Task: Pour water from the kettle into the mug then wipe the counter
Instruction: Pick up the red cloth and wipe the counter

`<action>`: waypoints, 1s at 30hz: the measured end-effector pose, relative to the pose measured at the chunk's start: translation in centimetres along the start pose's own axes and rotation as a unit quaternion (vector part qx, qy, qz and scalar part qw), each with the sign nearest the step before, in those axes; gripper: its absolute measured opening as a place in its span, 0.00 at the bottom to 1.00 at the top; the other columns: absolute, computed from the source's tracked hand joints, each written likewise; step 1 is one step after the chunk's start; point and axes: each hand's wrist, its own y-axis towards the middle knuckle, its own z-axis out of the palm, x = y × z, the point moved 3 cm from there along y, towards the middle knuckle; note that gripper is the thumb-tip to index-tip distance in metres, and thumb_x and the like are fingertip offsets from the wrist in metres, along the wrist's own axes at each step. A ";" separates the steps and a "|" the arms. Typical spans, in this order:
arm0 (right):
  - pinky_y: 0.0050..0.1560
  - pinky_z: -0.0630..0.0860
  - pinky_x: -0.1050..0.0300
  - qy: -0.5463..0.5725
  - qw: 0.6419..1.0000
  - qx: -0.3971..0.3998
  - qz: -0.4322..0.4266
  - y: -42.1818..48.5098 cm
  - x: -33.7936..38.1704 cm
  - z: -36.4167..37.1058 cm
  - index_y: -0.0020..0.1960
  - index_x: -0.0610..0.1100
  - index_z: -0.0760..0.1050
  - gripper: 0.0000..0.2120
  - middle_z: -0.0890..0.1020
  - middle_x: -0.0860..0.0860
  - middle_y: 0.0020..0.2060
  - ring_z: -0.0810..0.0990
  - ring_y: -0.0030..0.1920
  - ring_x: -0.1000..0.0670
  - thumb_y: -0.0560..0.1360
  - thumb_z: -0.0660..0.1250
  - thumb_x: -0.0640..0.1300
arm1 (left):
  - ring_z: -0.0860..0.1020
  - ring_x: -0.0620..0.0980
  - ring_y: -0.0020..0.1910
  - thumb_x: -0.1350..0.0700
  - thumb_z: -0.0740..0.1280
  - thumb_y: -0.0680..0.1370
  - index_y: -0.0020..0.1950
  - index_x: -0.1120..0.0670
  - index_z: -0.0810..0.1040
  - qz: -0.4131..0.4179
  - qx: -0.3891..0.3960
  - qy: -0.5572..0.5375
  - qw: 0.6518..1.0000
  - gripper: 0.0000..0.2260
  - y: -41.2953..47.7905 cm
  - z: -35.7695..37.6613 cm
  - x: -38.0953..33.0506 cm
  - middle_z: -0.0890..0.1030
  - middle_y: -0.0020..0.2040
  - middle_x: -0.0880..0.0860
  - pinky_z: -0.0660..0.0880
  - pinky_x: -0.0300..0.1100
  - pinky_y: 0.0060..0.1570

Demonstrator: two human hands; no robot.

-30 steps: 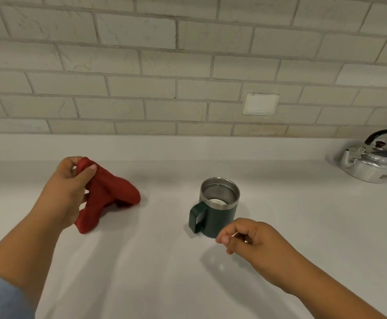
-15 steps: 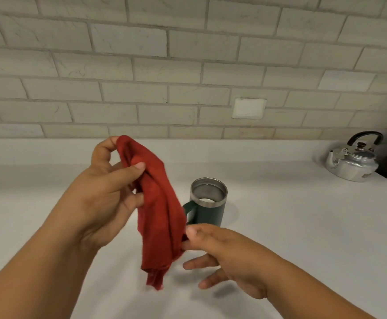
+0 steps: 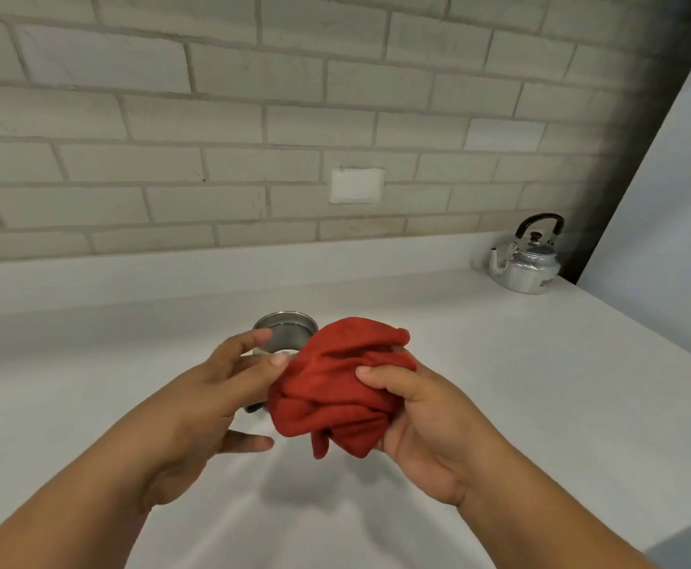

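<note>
A bunched red cloth (image 3: 335, 388) hangs above the white counter (image 3: 500, 384) in the middle of the view. My right hand (image 3: 426, 429) grips it from the right, thumb across its front. My left hand (image 3: 216, 400) is beside it on the left with fingers spread and fairly straight, and one fingertip touches the cloth's edge. Behind the hands stands the dark green mug (image 3: 286, 328); only its steel rim and a bit of its base show. The silver kettle (image 3: 526, 262) with a black handle stands at the back right corner of the counter.
A pale brick wall with a white cover plate (image 3: 356, 185) rises behind the counter. A light panel (image 3: 672, 199) bounds the counter on the right, just past the kettle. The counter's right edge runs diagonally toward the lower right.
The cloth was lifted off the counter by my left hand and has passed into my right hand, now bunched up. The view has shifted left and down, so the kettle appears nearer the centre.
</note>
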 end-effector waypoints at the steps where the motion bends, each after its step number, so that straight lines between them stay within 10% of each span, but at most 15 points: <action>1: 0.51 0.80 0.43 0.007 1.000 0.012 -0.002 -0.2 0.4 -0.5 0.61 0.45 0.77 0.15 0.84 0.42 0.54 0.83 0.52 0.42 0.74 0.64 0.38 | 0.79 0.51 0.57 0.41 0.67 0.69 0.65 0.40 0.71 -0.020 0.035 -0.013 0.999 0.24 0.3 1.2 0.3 0.81 0.58 0.47 0.79 0.52 0.46; 6: 0.36 0.78 0.53 -0.085 0.995 -0.022 -0.039 -1.0 1.8 -3.3 0.60 0.46 0.75 0.14 0.85 0.46 0.47 0.83 0.42 0.47 0.76 0.64 0.38 | 0.82 0.57 0.48 0.49 0.67 0.71 0.61 0.49 0.77 -0.052 0.111 -0.123 0.985 0.19 1.9 6.9 1.6 0.82 0.55 0.59 0.80 0.53 0.46; 11: 0.50 0.76 0.63 -0.287 0.934 -0.129 -0.170 -1.8 4.3 -7.9 0.63 0.66 0.63 0.30 0.72 0.58 0.61 0.74 0.59 0.59 0.71 0.72 0.43 | 0.83 0.55 0.46 0.56 0.68 0.69 0.58 0.57 0.79 -0.012 0.040 -0.140 0.989 0.18 4.4 10.1 1.6 0.84 0.51 0.61 0.80 0.42 0.38; 19: 0.67 0.69 0.56 -0.571 0.754 0.092 -0.311 -3.2 8.2 -13.7 0.62 0.61 0.74 0.23 0.64 0.65 0.69 0.63 0.71 0.54 0.70 0.69 0.45 | 0.81 0.62 0.53 0.53 0.63 0.76 0.58 0.59 0.79 -0.087 0.036 -0.224 0.970 0.15 7.7 17.6 0.6 0.82 0.55 0.63 0.80 0.56 0.49; 26: 0.56 0.75 0.46 -0.559 0.780 -0.028 -0.278 -2.2 11.5 -22.6 0.55 0.62 0.76 0.22 0.80 0.63 0.51 0.79 0.53 0.55 0.68 0.66 0.39 | 0.81 0.49 0.55 0.44 0.58 0.78 0.59 0.49 0.80 -0.095 0.061 -0.073 0.991 0.17 10.8 23.1 0.8 0.83 0.55 0.54 0.74 0.54 0.57; 30: 0.46 0.82 0.47 -0.387 0.878 -0.174 -0.219 -1.7 16.0 -31.0 0.48 0.56 0.81 0.19 0.85 0.52 0.42 0.85 0.43 0.46 0.70 0.64 0.33 | 0.82 0.49 0.53 0.50 0.64 0.77 0.58 0.48 0.80 -0.087 -0.041 -0.058 0.994 0.12 12.2 23.5 1.6 0.84 0.55 0.49 0.76 0.53 0.57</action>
